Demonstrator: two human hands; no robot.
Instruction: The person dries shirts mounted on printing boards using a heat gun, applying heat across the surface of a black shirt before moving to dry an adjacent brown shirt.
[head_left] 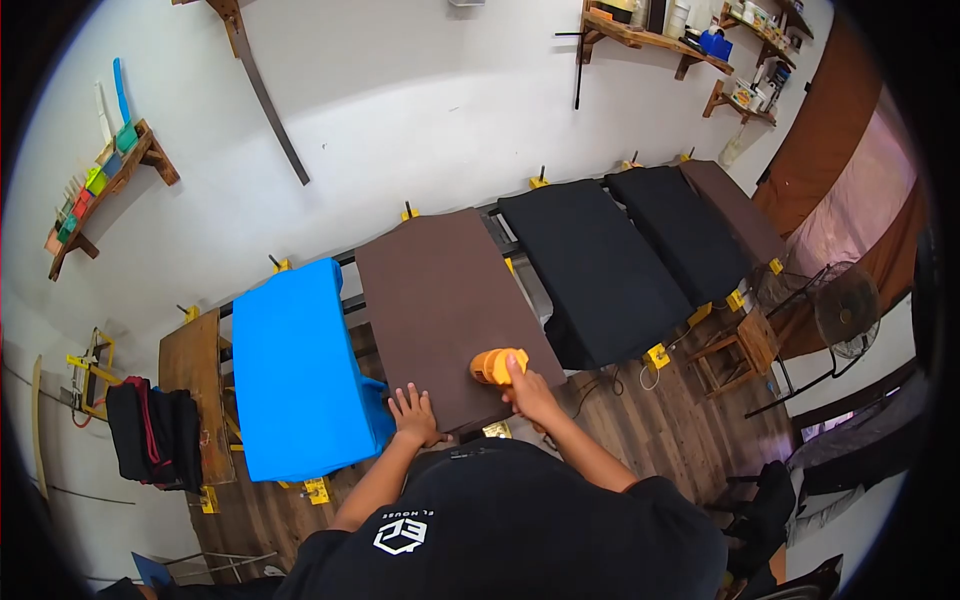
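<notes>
My right hand (530, 398) is wrapped round a stubby orange-yellow hand tool (492, 367), whose exact kind I cannot make out. The tool is on or just above the near right part of a brown cloth (440, 290), apparently a garment, stretched over a flat board. My left hand (416, 414) lies with spread fingers on the near left edge of that same cloth. To its left is a bright blue cloth (295, 370) on another board. A black cloth (595, 270) covers the board to the right of the brown one.
Farther right are another black cloth (680, 230) and a second brown one (730, 205). Yellow clamps (656, 357) stick out along the row. A bare wooden board (190, 370), folded dark clothes (150, 435), a wooden stool (735, 355) and a fan (847, 310) stand around it.
</notes>
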